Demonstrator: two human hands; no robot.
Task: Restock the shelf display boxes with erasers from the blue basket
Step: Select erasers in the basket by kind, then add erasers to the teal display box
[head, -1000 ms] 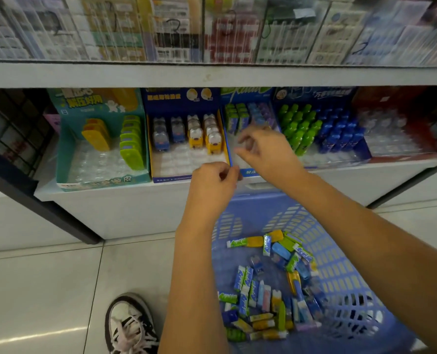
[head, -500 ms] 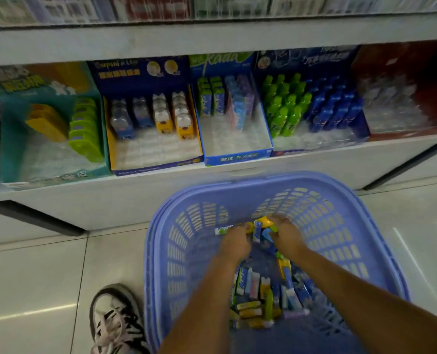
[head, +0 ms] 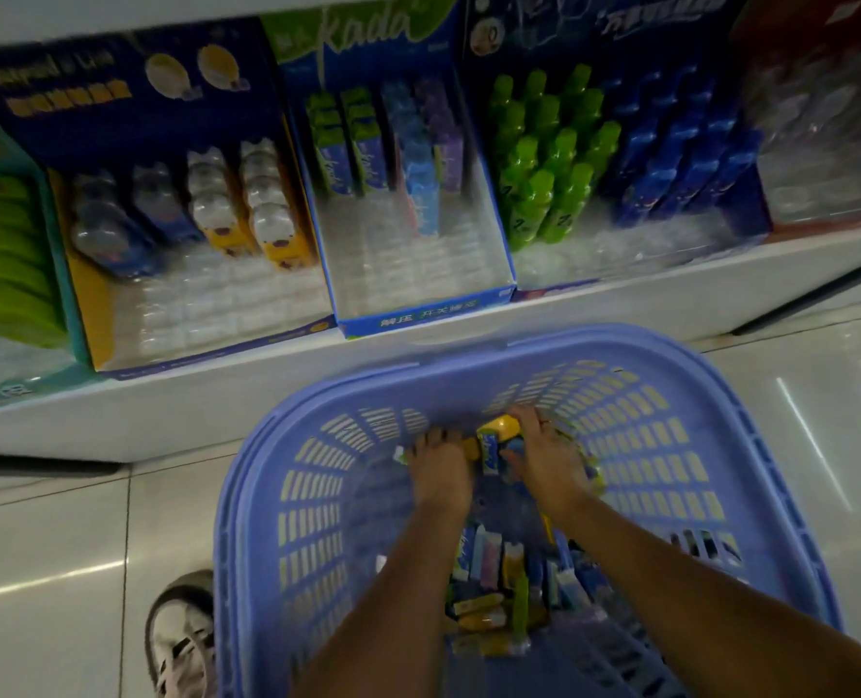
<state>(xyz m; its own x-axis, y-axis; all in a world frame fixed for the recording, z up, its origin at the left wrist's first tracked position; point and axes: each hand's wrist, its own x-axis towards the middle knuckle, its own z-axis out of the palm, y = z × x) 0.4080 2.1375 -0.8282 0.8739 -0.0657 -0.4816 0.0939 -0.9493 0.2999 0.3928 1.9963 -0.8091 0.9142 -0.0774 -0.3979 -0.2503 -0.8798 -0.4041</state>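
The blue basket (head: 287,425) stands on the floor under the shelf, with several wrapped erasers (head: 489,561) in yellow, green, blue and pink heaped on its bottom. Both my hands are down inside at its far side. My left hand (head: 441,471) has its fingers curled onto erasers there. My right hand (head: 552,463) lies spread over the pile, fingers beside a yellow eraser (head: 503,426). On the shelf straight ahead, the blue Kada display box (head: 421,317) holds green, blue and purple erasers (head: 421,158) at its back, and its clear front slots are bare.
Left of that box is a dark blue box of cat-shaped erasers (head: 247,214); right of it a box of green and blue bottle-shaped ones (head: 589,163). The white shelf edge (head: 166,395) runs above the basket. My shoe (head: 181,632) is on the tiled floor at the lower left.
Both hands came down from the Kada box on the shelf into the basket and now work at the erasers on its far side. The view has tipped downward and closer.
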